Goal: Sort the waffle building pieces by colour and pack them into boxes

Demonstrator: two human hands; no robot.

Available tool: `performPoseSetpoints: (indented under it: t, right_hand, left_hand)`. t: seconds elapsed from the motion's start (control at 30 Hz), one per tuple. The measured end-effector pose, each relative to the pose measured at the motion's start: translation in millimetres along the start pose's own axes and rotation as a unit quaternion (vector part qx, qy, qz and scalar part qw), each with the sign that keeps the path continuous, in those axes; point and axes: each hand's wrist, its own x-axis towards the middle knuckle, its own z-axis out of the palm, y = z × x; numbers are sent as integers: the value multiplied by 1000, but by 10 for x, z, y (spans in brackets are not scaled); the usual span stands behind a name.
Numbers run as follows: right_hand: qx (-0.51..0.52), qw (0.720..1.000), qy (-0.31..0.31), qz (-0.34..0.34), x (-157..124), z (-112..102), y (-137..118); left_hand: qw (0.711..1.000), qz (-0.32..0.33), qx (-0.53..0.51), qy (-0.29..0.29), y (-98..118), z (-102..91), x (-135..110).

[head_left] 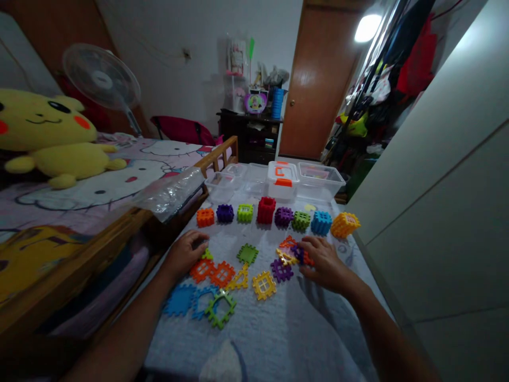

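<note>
My left hand [186, 255] rests on the cloth, fingers loosely bent and apart, beside a small lime-green plastic piece [207, 254]. My right hand [326, 265] lies over a small group of interlocking pieces, its thumb spread from the fingers; a dark purple piece [297, 252] and an orange triangle [288, 242] show at its fingertips. Part of that group is hidden under the hand. Between the hands lie a green square [248, 253], orange window squares [222, 274], a yellow triangle [239, 278], a yellow window square [264, 285] and a purple square [282, 270].
Nearer me lie a blue square [180, 300] and a green frame [221, 309]. Behind the hands stand stacks sorted by colour, including a tall red stack [266, 210] and a yellow stack [345, 225]. Clear bins and a lidded box [282, 180] line the far edge. A wooden bed rail [159, 233] runs left.
</note>
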Motion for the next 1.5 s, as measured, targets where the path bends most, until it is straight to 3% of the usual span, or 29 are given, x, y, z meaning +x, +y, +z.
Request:
performPoseSetpoints:
  t: [0.23, 0.5, 0.67, 0.83, 1.0, 1.27, 1.5]
  right_hand:
    - [41, 999, 5, -14, 98, 328, -257]
    - [28, 998, 60, -8, 134, 257, -401]
    - [41, 991, -21, -129, 440, 230, -716]
    - [22, 976, -99, -194, 794, 270, -1013]
    - [41, 982, -85, -161, 861, 227, -1051]
    - [74, 994, -49, -65, 867, 230, -763]
    - [7, 1000, -2, -20, 871, 247, -736]
  left_hand:
    - [1000, 8, 8, 0, 25, 10, -30]
    - [1000, 14, 7, -4, 51, -1, -35]
    - [1000, 17, 0, 1, 41, 8, -35]
    - [1000, 12, -13, 3, 83, -4, -41]
    - [1000, 8, -16, 4, 104, -14, -42]
    - [1000, 12, -15, 0, 67, 2, -41]
    - [1000, 6, -18, 0, 90, -6, -40]
